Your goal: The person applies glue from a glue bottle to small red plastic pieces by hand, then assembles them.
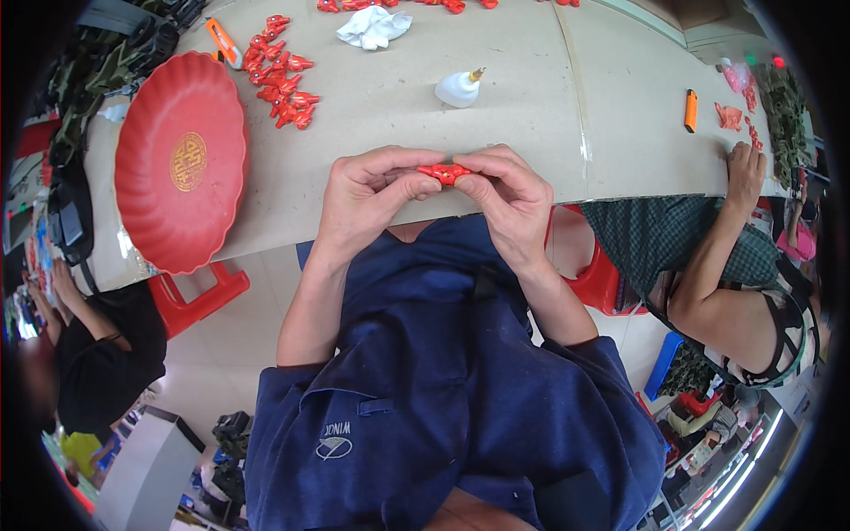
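Small red plastic piece (444,173), pinched between both hands just above the near edge of the desk (522,106). Left hand (367,190) on its left end, fingers (409,184) curled and clamped on it; right hand (509,195) on its right end, fingers (469,181) likewise clenched around it. Thumbs nearly touching under the piece. Bare cardboard-coloured surface directly beyond the hands, open as far as a white squeeze bottle (459,88) with a yellow nozzle. Farther back on the left, a heap of similar red pieces (282,71) and an orange box cutter (223,42) just beside it; near them a crumpled white cloth (374,26). Large red scalloped tray (181,159) overhanging the near left edge of the desk, well apart from the hands. On the right, past a seam in the surface, an orange marker-like stick (691,110) and a few more red bits (730,116). Another person's hand (745,173) resting on the desk edge at far right, arm in a green checked sleeve. Red stools (197,296) below the desk, pale floor tiles, dark blue jacket filling the lower middle.
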Action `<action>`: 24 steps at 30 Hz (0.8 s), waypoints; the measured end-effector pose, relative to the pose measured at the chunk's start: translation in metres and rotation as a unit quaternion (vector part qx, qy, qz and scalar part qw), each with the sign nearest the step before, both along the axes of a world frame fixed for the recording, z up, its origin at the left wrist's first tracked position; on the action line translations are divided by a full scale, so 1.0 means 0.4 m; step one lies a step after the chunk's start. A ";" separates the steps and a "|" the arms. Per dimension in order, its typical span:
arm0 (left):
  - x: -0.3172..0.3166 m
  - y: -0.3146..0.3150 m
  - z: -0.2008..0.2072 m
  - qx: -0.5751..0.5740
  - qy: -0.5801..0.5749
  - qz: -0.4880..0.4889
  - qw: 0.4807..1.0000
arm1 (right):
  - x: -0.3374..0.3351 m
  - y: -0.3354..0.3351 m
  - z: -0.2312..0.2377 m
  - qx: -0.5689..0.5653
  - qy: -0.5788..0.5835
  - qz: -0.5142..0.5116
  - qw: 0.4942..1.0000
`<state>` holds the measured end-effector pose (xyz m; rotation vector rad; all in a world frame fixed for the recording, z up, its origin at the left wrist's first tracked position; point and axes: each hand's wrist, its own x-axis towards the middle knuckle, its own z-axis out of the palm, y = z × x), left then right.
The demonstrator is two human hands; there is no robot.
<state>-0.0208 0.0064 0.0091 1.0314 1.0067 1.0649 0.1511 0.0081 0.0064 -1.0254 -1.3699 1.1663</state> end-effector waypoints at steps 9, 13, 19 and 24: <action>-0.003 0.004 0.001 -0.018 -0.001 -0.007 1.000 | 0.008 0.006 0.000 0.021 -0.020 0.006 1.000; -0.001 0.008 0.007 -0.025 -0.001 -0.008 1.000 | 0.007 0.005 -0.002 0.031 -0.033 -0.006 0.999; 0.004 0.013 0.008 -0.024 0.014 -0.007 1.000 | 0.002 0.007 -0.010 0.042 -0.031 -0.014 0.999; 0.008 0.009 -0.001 -0.014 0.022 0.003 1.000 | 0.003 0.004 -0.011 0.040 -0.034 -0.013 0.999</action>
